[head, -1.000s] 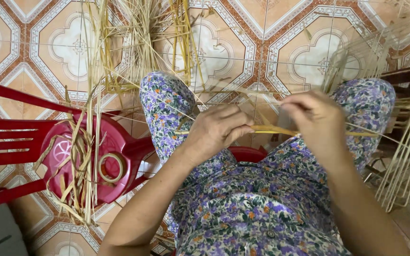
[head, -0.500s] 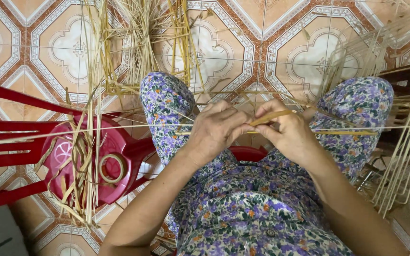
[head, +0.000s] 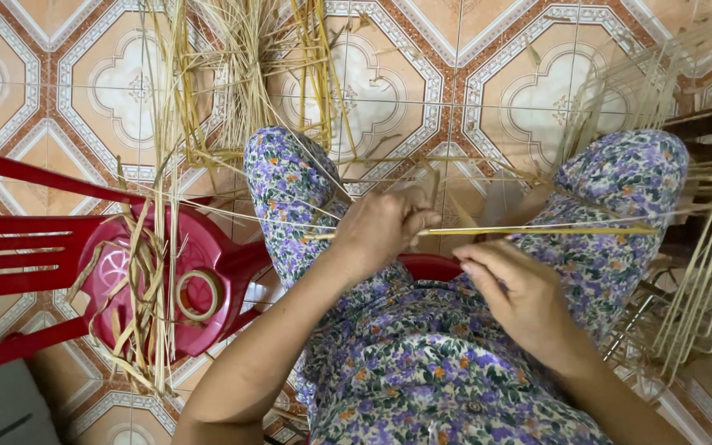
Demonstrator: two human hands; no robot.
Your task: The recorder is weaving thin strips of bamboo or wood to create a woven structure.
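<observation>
Between my knees, my left hand (head: 381, 231) pinches a thin, straight, pale-yellow straw strip (head: 537, 230) that stretches rightward across my floral-clothed thigh; my right hand (head: 521, 301) hovers just below it, fingers loosely curled, holding nothing.

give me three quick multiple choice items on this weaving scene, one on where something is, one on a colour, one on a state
1. Where does the tape roll lie?
A. on the red plastic chair seat
B. on the person's lap
C. on the tiled floor

2. What colour is the thin strip across the knees?
A. blue
B. yellow
C. black

3. How does the left hand stand?
A. flat on the floor
B. open, palm up
C. closed around the strip's end

Answers:
1. A, it sits on the red plastic chair among loose straw.
2. B, it shows yellow against the flowered cloth.
3. C, its fingers curl on the strip, while the right hand sits lower, just below it.
</observation>
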